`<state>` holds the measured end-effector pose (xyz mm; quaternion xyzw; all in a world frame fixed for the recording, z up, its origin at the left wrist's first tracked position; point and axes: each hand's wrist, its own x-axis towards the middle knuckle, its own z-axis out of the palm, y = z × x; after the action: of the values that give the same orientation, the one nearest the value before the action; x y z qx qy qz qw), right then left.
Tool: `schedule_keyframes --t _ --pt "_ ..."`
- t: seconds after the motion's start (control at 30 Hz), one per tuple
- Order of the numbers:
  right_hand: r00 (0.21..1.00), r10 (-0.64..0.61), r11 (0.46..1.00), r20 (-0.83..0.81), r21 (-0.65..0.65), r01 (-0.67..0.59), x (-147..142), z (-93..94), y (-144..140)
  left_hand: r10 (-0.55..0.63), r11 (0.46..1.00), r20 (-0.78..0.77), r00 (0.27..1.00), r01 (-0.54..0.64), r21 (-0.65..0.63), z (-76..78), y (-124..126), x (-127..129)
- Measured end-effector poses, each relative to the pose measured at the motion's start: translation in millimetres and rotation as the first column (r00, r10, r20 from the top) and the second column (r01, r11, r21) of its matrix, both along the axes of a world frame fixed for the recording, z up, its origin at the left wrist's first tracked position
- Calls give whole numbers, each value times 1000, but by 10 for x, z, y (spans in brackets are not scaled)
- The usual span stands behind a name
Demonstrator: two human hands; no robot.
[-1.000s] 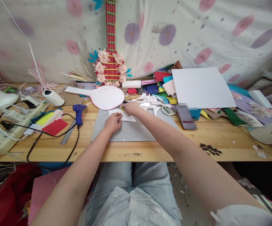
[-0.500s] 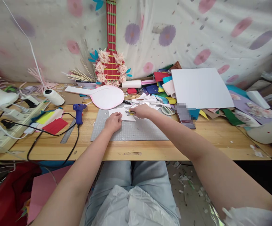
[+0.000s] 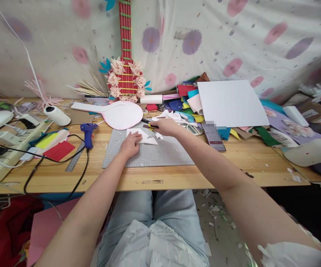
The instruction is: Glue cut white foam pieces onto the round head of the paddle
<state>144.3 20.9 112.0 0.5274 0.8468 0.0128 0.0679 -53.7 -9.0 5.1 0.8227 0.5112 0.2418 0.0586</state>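
My left hand (image 3: 131,144) lies on a white angular sheet piece (image 3: 149,140), fingers spread and pressing it against the grey cutting mat (image 3: 163,157). In my closed right hand (image 3: 166,127) is a craft knife (image 3: 151,126) with yellow and black parts, its tip pointing left. The knife is just beyond the white piece's far edge; whether it touches anything there I cannot tell. A small white offcut (image 3: 159,137) rests near the piece's right end. Behind my right hand, white scraps (image 3: 167,114) lie heaped, and scissors with pale handles (image 3: 194,129) are partly covered.
A white paddle-shaped cutout (image 3: 124,115) lies behind the mat. To the left are a blue glue gun (image 3: 88,135), a metal ruler (image 3: 75,157) and cables. A phone (image 3: 213,138) and a large white board (image 3: 231,104) lie right. A red flower-trimmed guitar model (image 3: 125,74) stands behind.
My right hand has drawn the knife away from the white piece, toward the far side. The small offcut now shows apart from the piece. My left hand stays on it; the view has shifted slightly.
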Motion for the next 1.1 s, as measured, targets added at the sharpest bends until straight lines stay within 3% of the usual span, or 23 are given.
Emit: schedule_keyframes --t 0.13,0.2,0.37,0.53,0.77,1.1 --pt "999 48 999 -10 5 -48 -266 -164 84 223 969 81 971 -230 90 27 -52 1" --pt "996 86 996 -28 15 -85 -385 -211 131 279 954 85 957 -286 88 5 -51 3" --pt "987 148 988 -54 59 -145 -569 -202 212 165 986 102 981 -165 -10 -85 24 -12" --pt "988 154 988 23 30 -154 -620 -200 242 185 983 102 977 -184 -25 -89 38 -17" --pt "987 145 989 74 -9 -144 -497 -271 286 219 975 30 975 -218 -50 17 -43 33" --pt "989 108 994 99 -46 -104 -3 -294 97 226 968 -46 973 -230 -96 88 -84 61"
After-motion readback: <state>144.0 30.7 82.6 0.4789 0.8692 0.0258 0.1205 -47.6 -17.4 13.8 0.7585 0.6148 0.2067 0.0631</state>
